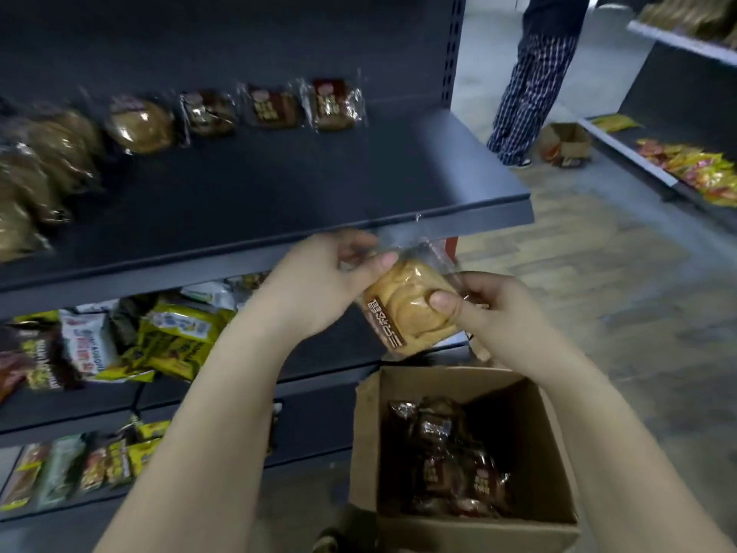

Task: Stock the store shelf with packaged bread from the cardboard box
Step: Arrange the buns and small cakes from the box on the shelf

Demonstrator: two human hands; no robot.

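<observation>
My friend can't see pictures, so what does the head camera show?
The left hand and right hand hold a clear-wrapped golden bread bun by the edge of the dark shelf, above an open cardboard box of dark-wrapped breads. Packaged breads line its back, snack bags fill lower shelves, and a person in checked trousers stands down the aisle.

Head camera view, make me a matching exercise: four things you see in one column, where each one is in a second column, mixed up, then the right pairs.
Things
1. golden bread packet
2. cardboard box
3. yellow snack bags
4. person in checked trousers

Places
A. on the lower shelf
B. gripped by the left hand and the right hand
C. below the hands, with dark packets inside
D. standing far off, upper right

Pairs: 1-B, 2-C, 3-A, 4-D
</observation>
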